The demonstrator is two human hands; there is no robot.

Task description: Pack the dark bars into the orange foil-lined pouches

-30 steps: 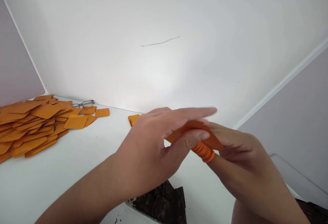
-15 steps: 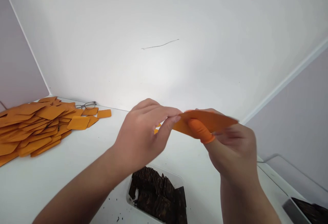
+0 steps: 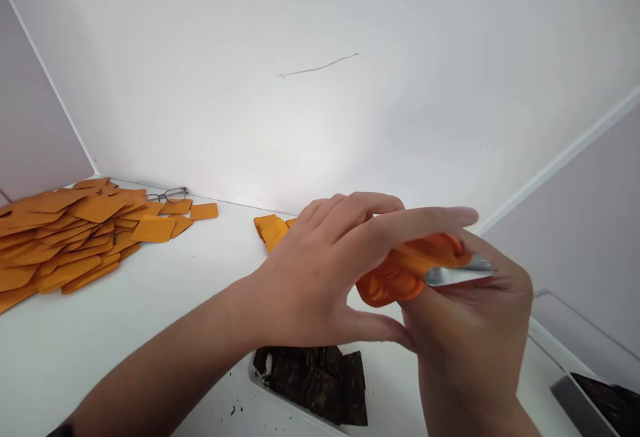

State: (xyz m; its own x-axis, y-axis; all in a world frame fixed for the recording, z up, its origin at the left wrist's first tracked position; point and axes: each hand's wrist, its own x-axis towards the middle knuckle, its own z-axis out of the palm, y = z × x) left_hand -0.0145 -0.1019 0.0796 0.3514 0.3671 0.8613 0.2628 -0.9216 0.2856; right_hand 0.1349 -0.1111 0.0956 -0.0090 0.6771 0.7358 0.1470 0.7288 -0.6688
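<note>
My right hand [image 3: 475, 323], with orange finger covers on its thumb and at least one fingertip, is closed on a small orange packet [image 3: 417, 257]. A silvery strip [image 3: 457, 273] sticks out by the palm; whether it is the packet's foil or a metal tool I cannot tell. My left hand [image 3: 330, 270] arches over the packet, its index finger stretched out above and its thumb apart below, close to the right hand. Beneath the hands stands a clear plastic tub [image 3: 300, 417] of thin dark brown slabs [image 3: 320, 383], partly hidden by the left hand.
A large heap of flat orange packets [image 3: 65, 237] lies at the left, with eyeglasses [image 3: 173, 195] behind. More orange packets [image 3: 271, 230] sit near the wall [image 3: 300, 137]. Dark crumbs [image 3: 234, 410] are scattered by the tub. Another container [image 3: 575, 400] with dark pieces stands at lower right.
My left hand has let go of the packet's edge and moved right, spreading over it. The right hand has turned, and the silvery strip now shows.
</note>
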